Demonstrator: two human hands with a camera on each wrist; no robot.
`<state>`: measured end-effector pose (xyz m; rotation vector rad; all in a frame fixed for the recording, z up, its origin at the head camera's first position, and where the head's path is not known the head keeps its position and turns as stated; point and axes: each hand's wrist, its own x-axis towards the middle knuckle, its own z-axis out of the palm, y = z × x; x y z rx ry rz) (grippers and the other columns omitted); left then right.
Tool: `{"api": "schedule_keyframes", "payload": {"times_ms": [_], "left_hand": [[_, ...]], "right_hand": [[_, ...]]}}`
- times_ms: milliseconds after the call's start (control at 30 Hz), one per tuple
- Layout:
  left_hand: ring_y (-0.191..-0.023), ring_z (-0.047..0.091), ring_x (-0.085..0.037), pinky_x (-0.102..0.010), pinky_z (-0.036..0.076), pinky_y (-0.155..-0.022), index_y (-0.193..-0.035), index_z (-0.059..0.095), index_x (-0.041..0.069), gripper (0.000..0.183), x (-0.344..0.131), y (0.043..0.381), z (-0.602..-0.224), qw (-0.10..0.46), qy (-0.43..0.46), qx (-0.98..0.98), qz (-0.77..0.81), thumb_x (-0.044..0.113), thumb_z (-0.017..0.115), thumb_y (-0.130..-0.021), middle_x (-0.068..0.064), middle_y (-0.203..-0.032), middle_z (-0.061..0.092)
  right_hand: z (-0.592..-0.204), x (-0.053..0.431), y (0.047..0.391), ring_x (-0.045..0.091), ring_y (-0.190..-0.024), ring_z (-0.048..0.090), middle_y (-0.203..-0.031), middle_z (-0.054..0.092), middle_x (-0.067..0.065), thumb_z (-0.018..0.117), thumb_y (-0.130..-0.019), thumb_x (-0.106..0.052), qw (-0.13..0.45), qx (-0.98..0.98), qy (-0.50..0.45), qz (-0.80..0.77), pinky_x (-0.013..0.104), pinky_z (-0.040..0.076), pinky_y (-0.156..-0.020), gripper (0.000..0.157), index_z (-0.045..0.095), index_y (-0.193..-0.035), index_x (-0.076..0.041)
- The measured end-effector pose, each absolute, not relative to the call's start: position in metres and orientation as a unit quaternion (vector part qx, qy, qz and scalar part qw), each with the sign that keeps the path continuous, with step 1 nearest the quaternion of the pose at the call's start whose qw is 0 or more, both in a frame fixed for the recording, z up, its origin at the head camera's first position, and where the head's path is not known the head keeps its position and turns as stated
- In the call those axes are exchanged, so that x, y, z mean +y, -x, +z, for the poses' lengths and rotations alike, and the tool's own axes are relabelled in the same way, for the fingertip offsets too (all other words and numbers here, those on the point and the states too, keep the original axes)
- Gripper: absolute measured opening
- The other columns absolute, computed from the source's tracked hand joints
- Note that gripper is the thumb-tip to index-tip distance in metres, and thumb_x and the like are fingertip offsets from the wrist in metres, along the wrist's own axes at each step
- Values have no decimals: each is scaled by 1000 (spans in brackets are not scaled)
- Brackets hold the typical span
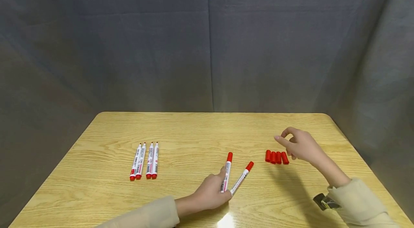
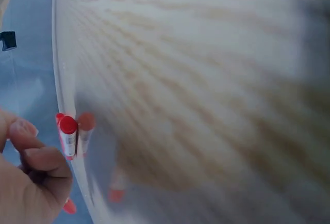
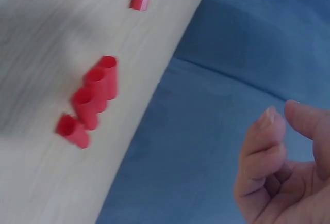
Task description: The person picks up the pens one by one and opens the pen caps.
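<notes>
My left hand holds a capped red whiteboard marker between thumb and fingers, its red cap pointing away from me. In the left wrist view, curled fingers hide most of that marker. A second capped marker slants beside it, its lower end right at the thumb. On the right side, my right hand hovers above several loose red caps in a row, holding nothing. Its fingers are loosely bent and the thumb is apart from them in the right wrist view.
Several uncapped markers lie in two pairs on the left of the wooden table, tips pointing away from me. A grey curtain hangs behind the table and along its sides. A dark wrist device sits at the right sleeve.
</notes>
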<state>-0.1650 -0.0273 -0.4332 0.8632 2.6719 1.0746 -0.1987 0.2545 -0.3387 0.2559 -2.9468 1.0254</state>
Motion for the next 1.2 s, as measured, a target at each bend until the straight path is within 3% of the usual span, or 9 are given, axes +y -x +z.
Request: {"api": "schedule_keyframes", "payload": {"times_ms": [333, 767, 1000, 1200], "left_hand": [[-31, 23, 5, -12, 22, -28, -140, 22, -8, 74, -31, 169, -422, 37, -312, 840, 442, 0, 53, -74, 14, -43, 33], [-34, 22, 11, -10, 20, -29, -141, 23, -4, 73, -31, 168, -407, -52, -373, 808, 454, -1, 55, -75, 14, -45, 33], [-34, 25, 11, -9, 25, -29, -142, 22, -5, 75, -29, 166, -400, -83, -402, 800, 438, -1, 57, -76, 9, -46, 41], [-34, 26, 11, -9, 26, -29, -142, 21, -4, 76, -27, 166, -397, -94, -413, 797, 431, -1, 57, -75, 7, -45, 43]], "right_hand": [[-318, 237, 192, 17, -45, 49, -51, 50, 3, 56, -90, -37, 43, -936, -98, 336, 27, 33, -41, 39, 53, -101, 0], [-317, 204, 193, 17, -55, 58, -68, 61, 4, 57, -90, -30, 79, -902, -143, 401, 28, 46, -49, 40, 55, -115, 1], [-322, 187, 197, 15, -58, 59, -81, 66, 10, 57, -90, -27, 73, -883, -163, 434, 29, 49, -53, 39, 54, -118, 0], [-328, 174, 199, 14, -57, 59, -78, 64, 7, 58, -90, -26, 53, -865, -184, 463, 32, 50, -52, 39, 54, -118, 0]]}}
